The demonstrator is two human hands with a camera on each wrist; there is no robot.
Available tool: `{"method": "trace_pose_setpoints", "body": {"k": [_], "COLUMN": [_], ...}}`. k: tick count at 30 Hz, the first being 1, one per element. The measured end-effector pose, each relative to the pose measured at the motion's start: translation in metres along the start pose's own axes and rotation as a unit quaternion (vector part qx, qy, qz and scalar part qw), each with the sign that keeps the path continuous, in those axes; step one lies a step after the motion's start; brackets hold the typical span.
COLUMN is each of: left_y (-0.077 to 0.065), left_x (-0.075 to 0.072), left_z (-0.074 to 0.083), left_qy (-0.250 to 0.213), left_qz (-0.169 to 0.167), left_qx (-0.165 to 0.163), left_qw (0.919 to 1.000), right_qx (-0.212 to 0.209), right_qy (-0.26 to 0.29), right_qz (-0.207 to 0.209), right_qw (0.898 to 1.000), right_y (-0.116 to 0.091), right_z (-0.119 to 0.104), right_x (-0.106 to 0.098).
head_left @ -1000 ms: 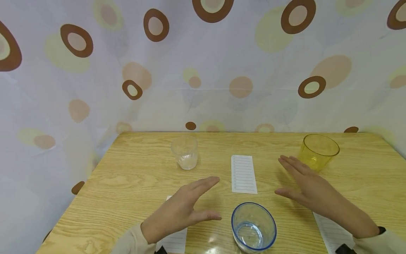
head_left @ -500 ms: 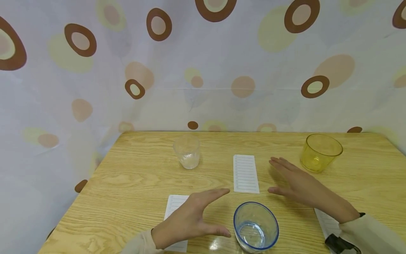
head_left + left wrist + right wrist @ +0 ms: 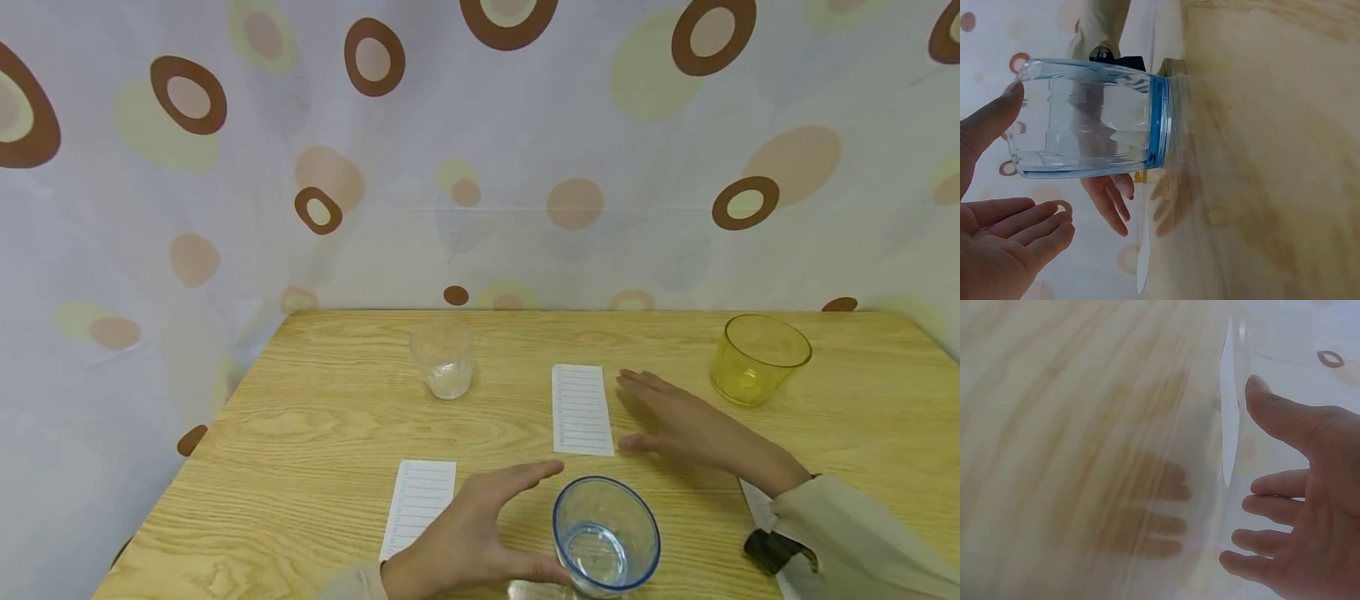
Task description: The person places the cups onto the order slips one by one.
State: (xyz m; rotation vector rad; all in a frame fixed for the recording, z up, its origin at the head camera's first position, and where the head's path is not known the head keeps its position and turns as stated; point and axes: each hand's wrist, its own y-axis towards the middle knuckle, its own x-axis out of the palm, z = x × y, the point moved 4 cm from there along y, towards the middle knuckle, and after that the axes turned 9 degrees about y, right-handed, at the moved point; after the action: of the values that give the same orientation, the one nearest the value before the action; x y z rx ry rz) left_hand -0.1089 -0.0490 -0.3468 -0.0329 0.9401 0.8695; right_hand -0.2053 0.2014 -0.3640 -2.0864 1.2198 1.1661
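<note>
A clear glass with a blue rim (image 3: 606,533) stands upright near the front of the wooden table. My left hand (image 3: 480,531) is at its left side, thumb and fingers spread apart. In the left wrist view the thumb tip overlaps the rim edge of the glass (image 3: 1079,125), while the other fingers reach out straight below it. To the right and farther back, my right hand (image 3: 675,422) hovers with straight fingers beside a white lined paper strip (image 3: 582,410). The right wrist view shows that hand (image 3: 1310,500) holding nothing, its fingers reflected in the tabletop.
A colourless glass (image 3: 444,360) stands at the back left and a yellow glass (image 3: 757,367) at the back right. Another lined strip (image 3: 422,502) lies by my left hand. A third paper (image 3: 756,505) is partly under my right sleeve. Behind the table hangs a patterned cloth (image 3: 510,150).
My left hand has moved right and toward me, up to the blue-rimmed glass. My right hand has shifted left, from the yellow glass to the middle strip. The glasses stay put.
</note>
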Motion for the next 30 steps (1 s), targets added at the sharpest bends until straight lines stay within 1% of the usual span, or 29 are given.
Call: {"method": "trace_pose_setpoints", "body": {"k": [2,4,9,12,15,19,21,22,28,30], "left_y": [0.0,0.0,0.0,0.001,0.002,0.004,0.004,0.005,0.006,0.006], "left_x": [0.003,0.006,0.011,0.014,0.015,0.017,0.018,0.019,0.021,0.021], "left_z": [0.0,0.001,0.002,0.003,0.005,0.005,0.006,0.006,0.004,0.004], "left_qy": [0.001,-0.004,-0.009,-0.004,-0.005,-0.024,-0.023,-0.032,-0.034,-0.031], "left_qz": [0.004,0.004,-0.006,-0.013,-0.013,-0.013,-0.013,-0.017,-0.027,-0.027], "left_qx": [0.009,0.012,-0.001,0.004,0.012,0.014,0.02,0.016,-0.005,-0.004], "left_qw": [0.9999,0.9999,0.9999,0.9999,0.9998,0.9995,0.9994,0.9992,0.9991,0.9992], "right_qx": [0.004,0.006,0.0,-0.007,-0.011,-0.014,-0.011,-0.01,0.008,0.015], "right_qy": [0.003,0.005,0.016,0.021,0.022,0.027,0.028,0.027,0.016,0.014], "right_qz": [-0.004,-0.006,-0.018,-0.027,-0.039,-0.056,-0.06,-0.062,-0.073,-0.076], "right_qw": [1.0,1.0,1.0,0.999,0.999,0.998,0.998,0.998,0.997,0.997], "right_y": [0.002,0.003,0.007,0.009,0.012,0.016,0.019,0.02,0.024,0.025], "right_z": [0.001,0.002,0.005,0.006,0.007,0.007,0.008,0.008,0.01,0.01], "right_x": [0.001,0.003,0.007,0.009,0.012,0.014,0.015,0.015,0.018,0.018]}}
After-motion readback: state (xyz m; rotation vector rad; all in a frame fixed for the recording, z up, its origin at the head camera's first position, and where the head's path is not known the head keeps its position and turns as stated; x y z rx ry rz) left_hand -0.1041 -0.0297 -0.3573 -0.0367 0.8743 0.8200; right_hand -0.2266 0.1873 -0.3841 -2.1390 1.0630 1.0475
